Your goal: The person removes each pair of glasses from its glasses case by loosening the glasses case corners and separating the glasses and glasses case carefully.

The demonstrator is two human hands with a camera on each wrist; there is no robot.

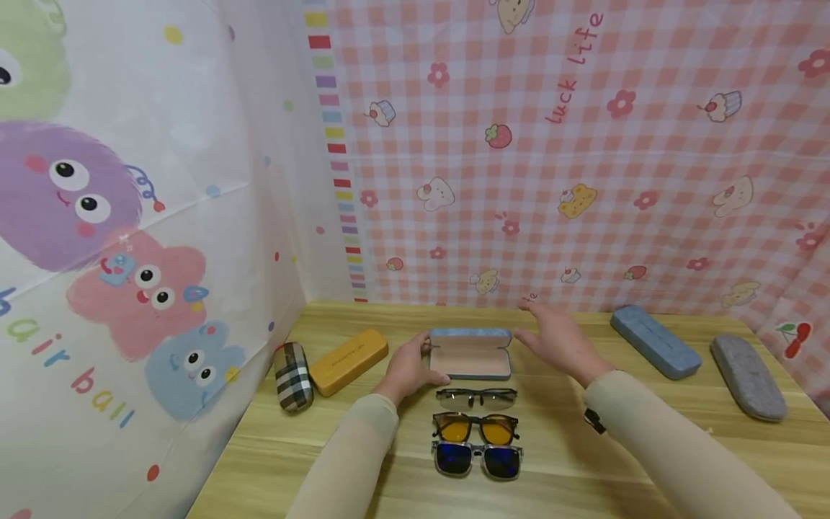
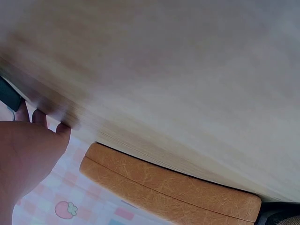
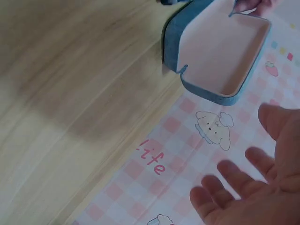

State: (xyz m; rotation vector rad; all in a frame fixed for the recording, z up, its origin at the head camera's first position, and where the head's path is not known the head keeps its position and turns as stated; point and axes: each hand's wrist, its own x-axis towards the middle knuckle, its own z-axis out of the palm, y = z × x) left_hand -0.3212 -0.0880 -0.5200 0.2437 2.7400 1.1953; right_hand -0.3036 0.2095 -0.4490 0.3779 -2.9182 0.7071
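Note:
A blue glasses case [image 1: 470,364] stands with its lid up, showing a pale pink lining; nothing lies inside. My left hand [image 1: 410,367] holds it by the left end, thumb near the front corner. Just right of the case, my right hand [image 3: 255,187] is held in the air with its fingers spread, apart from it. In front of the case, three pairs of glasses form a column: black-framed clear glasses [image 1: 476,390], dark-framed glasses with orange lenses [image 1: 457,431], and clear-framed sunglasses with dark blue lenses [image 1: 454,459].
On the left lie a black-and-white plaid case [image 1: 293,378] and a mustard-yellow case [image 1: 350,362]. A closed blue case [image 1: 655,342] and a grey case [image 1: 748,377] lie at the right. A pink checked cloth [image 1: 538,166] hangs behind the wooden table [image 1: 551,461].

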